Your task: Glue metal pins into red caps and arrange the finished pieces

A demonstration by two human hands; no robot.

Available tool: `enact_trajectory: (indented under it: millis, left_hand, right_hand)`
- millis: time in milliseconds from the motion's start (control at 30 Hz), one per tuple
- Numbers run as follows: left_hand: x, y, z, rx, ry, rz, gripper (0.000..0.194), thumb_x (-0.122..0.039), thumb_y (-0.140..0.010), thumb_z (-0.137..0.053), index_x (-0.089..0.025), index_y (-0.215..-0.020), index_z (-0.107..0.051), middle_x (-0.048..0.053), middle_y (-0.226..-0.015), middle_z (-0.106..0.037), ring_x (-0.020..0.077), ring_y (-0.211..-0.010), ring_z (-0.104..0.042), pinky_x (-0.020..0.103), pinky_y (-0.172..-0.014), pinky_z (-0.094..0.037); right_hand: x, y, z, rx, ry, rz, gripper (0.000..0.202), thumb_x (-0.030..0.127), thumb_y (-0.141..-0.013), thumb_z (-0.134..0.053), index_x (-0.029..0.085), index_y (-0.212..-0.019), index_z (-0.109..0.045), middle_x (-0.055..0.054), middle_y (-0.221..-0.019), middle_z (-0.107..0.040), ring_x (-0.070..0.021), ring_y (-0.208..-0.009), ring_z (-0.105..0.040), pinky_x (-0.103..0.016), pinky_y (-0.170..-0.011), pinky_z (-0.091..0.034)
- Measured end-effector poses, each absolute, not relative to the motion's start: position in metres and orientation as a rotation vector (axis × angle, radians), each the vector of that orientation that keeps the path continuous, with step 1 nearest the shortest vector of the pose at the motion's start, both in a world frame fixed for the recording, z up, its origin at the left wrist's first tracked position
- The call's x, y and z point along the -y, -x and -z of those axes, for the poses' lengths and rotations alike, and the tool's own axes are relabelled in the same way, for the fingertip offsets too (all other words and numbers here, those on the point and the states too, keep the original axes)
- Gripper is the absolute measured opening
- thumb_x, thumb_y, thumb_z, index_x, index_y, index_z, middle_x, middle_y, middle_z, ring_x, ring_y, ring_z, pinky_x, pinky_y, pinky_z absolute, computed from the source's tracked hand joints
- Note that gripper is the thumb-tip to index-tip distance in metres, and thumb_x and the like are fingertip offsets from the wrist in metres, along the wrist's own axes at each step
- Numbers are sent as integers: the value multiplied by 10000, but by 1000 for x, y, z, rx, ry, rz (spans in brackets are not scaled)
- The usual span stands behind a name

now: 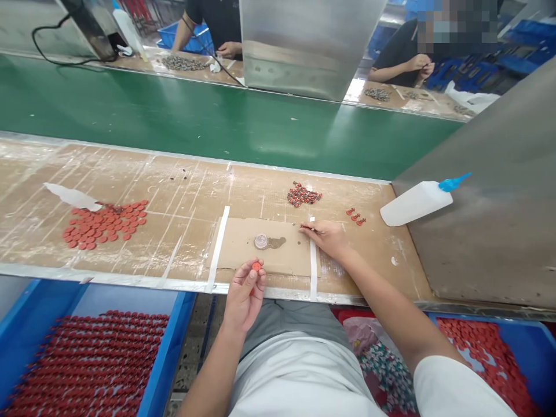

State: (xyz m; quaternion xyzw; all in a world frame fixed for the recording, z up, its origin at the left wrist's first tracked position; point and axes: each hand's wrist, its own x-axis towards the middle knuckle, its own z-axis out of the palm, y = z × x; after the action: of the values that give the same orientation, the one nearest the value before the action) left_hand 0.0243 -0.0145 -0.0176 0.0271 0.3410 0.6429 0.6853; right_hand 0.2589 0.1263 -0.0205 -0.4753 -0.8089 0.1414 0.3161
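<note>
Between the thumb and fingers of my left hand [245, 295] is a small round red disc [256, 266], its flat face turned up. A bit more red shows lower in that palm. My right hand [328, 237] is closed in a pinch above the right end of a cardboard sheet [234, 255]; a tiny dark piece seems to be at its fingertips, too small to name. On the cardboard stand a small clear round dish [261, 241] and a brownish wet smear [277, 242]. Beyond my right hand lies a pile of small red-and-black parts [304, 196].
Loose red discs [104, 226] lie to the left beside a white cloth-like piece [73, 197]. Several red pieces with stems [356, 217] and a white bottle [414, 202] are at the right. Blue trays [182, 324] sit below the table. Beyond the green belt [174, 121], two people work.
</note>
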Motion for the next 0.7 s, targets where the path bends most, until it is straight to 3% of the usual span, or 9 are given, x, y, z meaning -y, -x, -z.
enact_trajectory:
  millis: [267, 467, 700]
  left_hand:
    - [5, -15, 22, -752, -85, -1519, 260, -146, -706, -751, -175, -960, -702, 30, -960, -715, 54, -769, -664, 129, -747, -544]
    - [0, -15, 19, -759, -51, -1558, 253, -143, -716, -743, -159, -964, -696, 30, -946, -720, 46, -754, -664, 123, -753, -533]
    - [1, -16, 17, -749, -14, -1564, 231, -152, -743, -721, -155, -972, -692, 28, -955, -715, 47, -769, -662, 130, -770, -532]
  right_hand:
    - [-101, -193, 12, 1511, 1209, -844, 276, 384, -763, -702, 212, -976, -726, -41, -906, -751, -192, -779, -717, -325, -733, -602]
    - [-91, -152, 13, 1629, 1084, -688, 149, 328, -800, -678, 265, -917, -742, -18, -910, -748, -169, -723, -689, -326, -712, -581]
    - [-96, -153, 28, 1841, 951, -558, 170, 273, -828, -648, 306, -976, -723, -6, -947, -743, -194, -866, -697, -366, -828, -564]
